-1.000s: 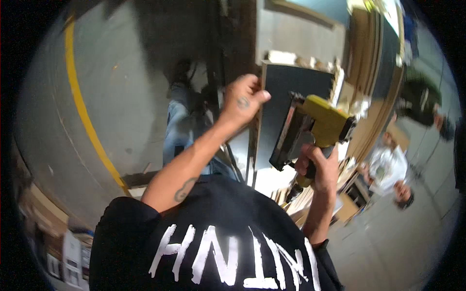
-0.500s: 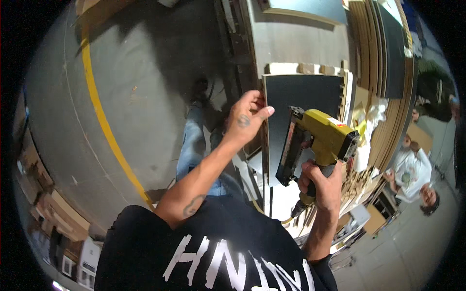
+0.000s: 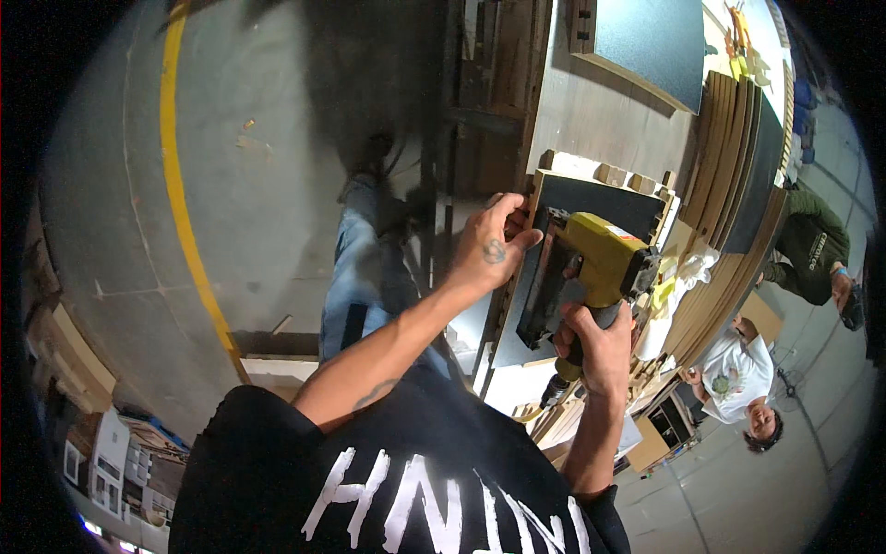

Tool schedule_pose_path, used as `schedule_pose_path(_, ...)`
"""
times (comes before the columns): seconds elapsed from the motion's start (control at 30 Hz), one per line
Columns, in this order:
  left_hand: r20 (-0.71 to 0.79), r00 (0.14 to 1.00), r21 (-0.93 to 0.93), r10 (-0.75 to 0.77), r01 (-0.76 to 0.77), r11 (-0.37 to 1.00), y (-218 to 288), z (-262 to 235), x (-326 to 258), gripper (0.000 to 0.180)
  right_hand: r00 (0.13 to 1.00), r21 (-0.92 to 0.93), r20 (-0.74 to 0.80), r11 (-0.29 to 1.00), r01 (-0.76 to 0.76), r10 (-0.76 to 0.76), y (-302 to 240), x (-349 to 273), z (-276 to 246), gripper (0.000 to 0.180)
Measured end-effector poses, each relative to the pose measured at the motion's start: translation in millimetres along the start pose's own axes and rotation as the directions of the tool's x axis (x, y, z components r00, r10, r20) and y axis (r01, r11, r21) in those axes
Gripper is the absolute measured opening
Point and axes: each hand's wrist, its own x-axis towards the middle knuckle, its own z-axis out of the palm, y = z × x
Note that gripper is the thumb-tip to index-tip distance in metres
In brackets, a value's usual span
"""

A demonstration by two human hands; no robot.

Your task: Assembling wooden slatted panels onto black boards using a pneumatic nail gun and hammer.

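Observation:
My right hand (image 3: pixel 602 346) is wrapped round the grip of a yellow and black nail gun (image 3: pixel 604 258), with a hose fitting below the handle. The gun lies over a dark panel (image 3: pixel 604 198) with pale wooden edges, its nose close to the panel's left edge. At that same edge is my left hand (image 3: pixel 494 245), thumb toward the top face and fingers curled about the side, just left of the gun's nose. The gun covers much of the panel. Whether its nose touches the wood I cannot tell.
Another dark panel (image 3: pixel 646 46) lies farther along the bench (image 3: pixel 614 106). Stacked boards (image 3: pixel 724 157) stand at the right, beside crumpled white plastic (image 3: pixel 688 277). Two people are beyond, one in a white shirt (image 3: pixel 734 374), one in dark green (image 3: pixel 812 245). A yellow line (image 3: pixel 175 175) crosses the floor.
The view has shifted, so the bench and panel appear lower and farther right. The nail gun's nose has come nearer my left hand and the panel's left edge. Both hands keep their holds.

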Motion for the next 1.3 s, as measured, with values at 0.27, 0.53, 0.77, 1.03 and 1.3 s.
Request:
schedule_pose_path(0.27,0.004,1.0,0.051,-0.004,0.004,0.999,6.1,-2.8,-1.7,0.038,1.0,-0.053,0.005,0.998,-0.017,0.017,-4.4,1.6,2.8,0.009)
schedule_pose_path(0.53,0.013,1.0,0.102,-0.017,0.016,0.995,10.5,-3.3,-3.7,0.04,1.0,-0.132,-0.013,0.991,-0.017,0.015,-7.9,-0.4,4.7,0.011)
schedule_pose_path(0.77,-0.069,0.99,0.258,0.12,-0.098,0.961,-4.0,0.9,-22.9,0.038,0.998,-0.024,-0.012,0.998,-0.054,0.054,11.2,-19.8,-6.2,0.009)
schedule_pose_path(1.03,0.034,0.999,0.132,0.006,-0.01,0.991,5.4,-5.3,-21.0,0.03,1.0,-0.067,-0.003,0.997,-0.024,0.024,20.5,-15.9,-0.5,0.01)
schedule_pose_path(1.3,0.065,0.996,0.122,-0.056,0.048,0.991,8.4,-7.7,-22.5,0.032,0.999,-0.076,-0.013,0.997,-0.032,0.031,18.8,-16.6,2.3,0.009)
